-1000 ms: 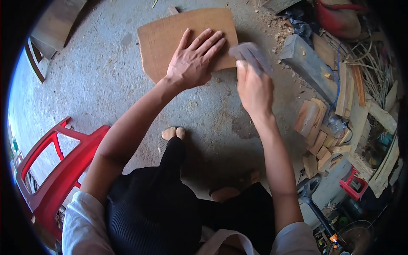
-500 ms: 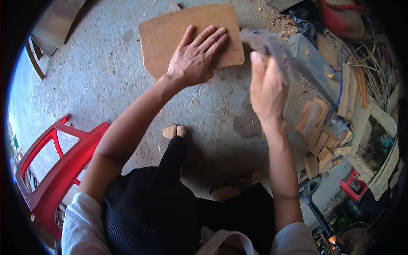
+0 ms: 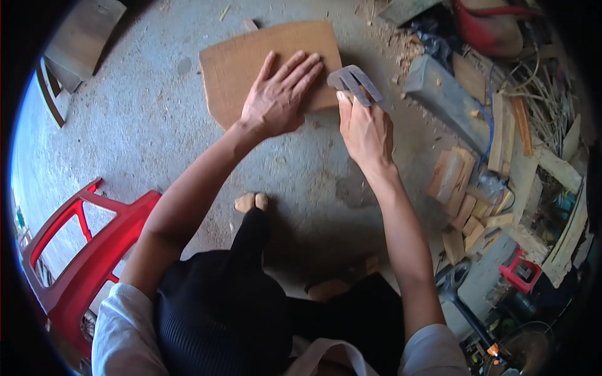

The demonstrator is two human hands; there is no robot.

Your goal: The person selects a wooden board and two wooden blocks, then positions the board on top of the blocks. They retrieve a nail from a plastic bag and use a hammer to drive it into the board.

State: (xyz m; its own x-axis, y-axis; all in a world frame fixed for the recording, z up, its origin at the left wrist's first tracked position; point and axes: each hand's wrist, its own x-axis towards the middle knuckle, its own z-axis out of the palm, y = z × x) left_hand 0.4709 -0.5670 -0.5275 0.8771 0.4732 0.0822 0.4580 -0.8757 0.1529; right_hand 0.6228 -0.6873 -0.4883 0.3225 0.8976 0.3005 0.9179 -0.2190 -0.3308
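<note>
My left hand (image 3: 276, 100) lies flat on a brown wooden board (image 3: 229, 66), its fingers stretched toward the far edge. The board has a smooth face, a slanted lower left corner and rests low over the concrete floor. By its right edge, my right hand (image 3: 369, 135) is closed round a grey, slitted piece that looks like a work glove (image 3: 352, 81). Its strips stick out past my thumb and overlap the board's right edge in this view. Part of the piece is hidden in my grip.
A red plastic chair (image 3: 94, 244) lies at the left. Offcuts of wood (image 3: 461, 188), a grey beam (image 3: 448, 100) and sticks crowd the right side. Wood chips (image 3: 407, 53) lie beyond the board. My foot (image 3: 252, 202) is on the floor below it.
My right hand has moved left, closer to the board, and the grey piece is no longer smeared by motion. My left hand stays flat on the board, which appears slightly further left.
</note>
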